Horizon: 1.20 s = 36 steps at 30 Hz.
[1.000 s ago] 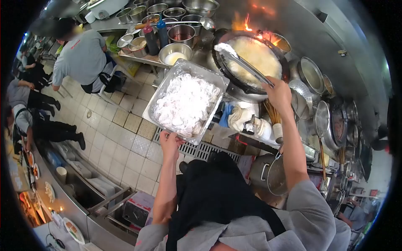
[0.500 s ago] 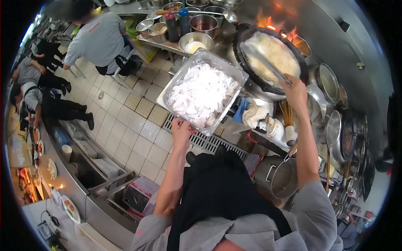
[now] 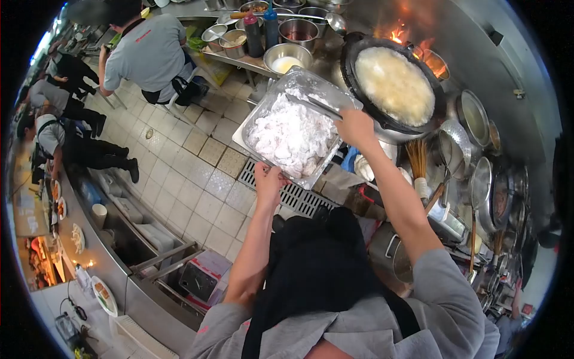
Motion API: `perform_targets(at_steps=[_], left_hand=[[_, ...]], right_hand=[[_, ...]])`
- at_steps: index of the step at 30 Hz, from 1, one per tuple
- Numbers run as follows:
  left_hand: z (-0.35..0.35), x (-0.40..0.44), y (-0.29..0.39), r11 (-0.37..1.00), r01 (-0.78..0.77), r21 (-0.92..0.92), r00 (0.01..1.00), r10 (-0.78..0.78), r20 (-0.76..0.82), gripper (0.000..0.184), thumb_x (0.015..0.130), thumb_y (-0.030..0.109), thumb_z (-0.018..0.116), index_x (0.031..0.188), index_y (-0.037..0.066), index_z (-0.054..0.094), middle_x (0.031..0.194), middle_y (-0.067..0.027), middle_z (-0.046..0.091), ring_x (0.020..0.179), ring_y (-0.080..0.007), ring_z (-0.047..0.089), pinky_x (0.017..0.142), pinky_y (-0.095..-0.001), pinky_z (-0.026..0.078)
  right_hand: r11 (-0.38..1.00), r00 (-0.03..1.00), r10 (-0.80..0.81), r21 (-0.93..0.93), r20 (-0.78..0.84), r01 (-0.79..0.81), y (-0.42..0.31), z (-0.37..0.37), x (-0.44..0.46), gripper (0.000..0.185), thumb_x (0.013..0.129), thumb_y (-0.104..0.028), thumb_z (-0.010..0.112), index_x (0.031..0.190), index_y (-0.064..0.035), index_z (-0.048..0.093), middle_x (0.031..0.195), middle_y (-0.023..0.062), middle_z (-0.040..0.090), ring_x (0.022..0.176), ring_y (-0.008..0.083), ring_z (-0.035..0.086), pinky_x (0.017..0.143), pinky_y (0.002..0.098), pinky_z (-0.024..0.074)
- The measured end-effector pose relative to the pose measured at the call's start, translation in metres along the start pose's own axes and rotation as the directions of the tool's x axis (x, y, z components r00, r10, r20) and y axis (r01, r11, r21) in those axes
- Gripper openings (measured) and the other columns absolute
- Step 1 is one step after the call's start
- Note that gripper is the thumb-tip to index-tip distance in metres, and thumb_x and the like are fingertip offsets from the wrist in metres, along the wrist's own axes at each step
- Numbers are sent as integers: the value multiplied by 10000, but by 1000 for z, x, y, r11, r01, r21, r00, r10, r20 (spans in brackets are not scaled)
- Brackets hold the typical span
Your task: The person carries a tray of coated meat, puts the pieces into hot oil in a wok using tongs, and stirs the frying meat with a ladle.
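My left hand [image 3: 270, 181] grips the near rim of a metal tray [image 3: 342, 99] full of white, flour-coated pieces [image 3: 290, 134]. In my right hand [image 3: 357, 127] are metal tongs [image 3: 318, 107], whose tips reach into the coated pieces near the tray's far side. The exact tips are hard to make out against the white. Right of the tray, a dark wok [image 3: 438, 96] holds foaming, pale yellow oil [image 3: 394, 87].
Flames [image 3: 397, 34] rise behind the wok. Bowls and two squeeze bottles [image 3: 253, 36] line the counter at the top. Strainers [image 3: 480, 181] and a bamboo brush [image 3: 418, 164] lie to the right. A co-worker [image 3: 146, 54] stands at upper left, others farther left.
My right hand has brought the tongs from over the wok left to the tray. The coated piece they held a second ago is no longer in them. My left hand keeps its grip.
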<state>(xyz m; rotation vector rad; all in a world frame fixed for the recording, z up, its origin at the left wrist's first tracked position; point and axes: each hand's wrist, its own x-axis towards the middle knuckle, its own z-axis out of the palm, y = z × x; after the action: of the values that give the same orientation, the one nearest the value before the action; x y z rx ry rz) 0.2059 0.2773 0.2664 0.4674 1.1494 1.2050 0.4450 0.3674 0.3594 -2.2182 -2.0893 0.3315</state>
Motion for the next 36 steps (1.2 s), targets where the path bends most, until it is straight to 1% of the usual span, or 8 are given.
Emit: perform_targets(at_steps=[10,12,16,22,25,31,34,36], left_hand=[[-7,6,-11,1000,-12,-3,1000,12,-3,176,852,4,484,989,37,378,798,-182,596,598,-235,612,501,-327,520],[-7,5,-10,1000,-5,-7,1000,5,-10,174,851,3,489,981,39,378,794,-183,597,599,-239,614,504,-335,523],[-9,8,-15,999,-33,-15,999,33,4,180,846,3,501,971,40,377,785,-179,594,603,-249,617,511,-354,529],[-10,6,-13,1000,-6,-14,1000,6,3,185,848,10,506,972,43,372,772,-165,582,612,-250,612,516,-361,528],[-10,8,-14,1000,-1,2,1000,1,-9,223,846,16,517,997,48,355,821,-165,575,618,-239,604,507,-355,522],[4,7,-22,986,-94,140,991,106,-84,324,820,-2,532,1041,50,301,911,-166,545,618,-191,579,519,-359,516],[-3,21,-38,912,-192,363,965,243,-100,359,793,9,521,1081,-49,315,998,-227,512,856,-291,570,767,-388,504],[2,16,-30,854,-234,465,950,303,-77,496,788,25,508,1189,-123,258,1117,-307,473,1005,-364,528,910,-398,424]], right_hand=[[950,970,-17,298,-242,91,48,-65,-101,343,780,-279,690,1054,-72,688,885,201,671,750,330,655,707,406,503],[930,958,142,366,-251,-42,79,-77,-100,405,782,-295,695,1111,-61,672,834,205,680,676,251,666,684,352,506],[907,874,419,73,-246,-414,110,-122,-82,362,822,-300,631,1097,-69,675,958,199,679,943,368,639,805,435,488],[850,777,498,40,-385,-525,177,-95,-44,378,833,-339,618,1097,-74,670,1027,176,675,992,365,625,829,434,485],[884,823,465,118,-327,-453,148,-109,-63,394,845,-358,606,1105,-67,662,1048,191,663,1019,365,614,836,440,481],[983,995,86,160,47,-92,65,-108,-92,440,833,-354,603,1051,25,650,969,258,649,942,389,629,831,438,480],[1000,990,24,16,142,-27,55,-86,-52,432,809,-354,610,943,53,665,841,272,649,846,414,639,786,443,488],[992,969,-37,130,245,5,66,-66,-12,391,795,-338,638,757,51,658,643,211,626,623,337,633,581,414,483]])
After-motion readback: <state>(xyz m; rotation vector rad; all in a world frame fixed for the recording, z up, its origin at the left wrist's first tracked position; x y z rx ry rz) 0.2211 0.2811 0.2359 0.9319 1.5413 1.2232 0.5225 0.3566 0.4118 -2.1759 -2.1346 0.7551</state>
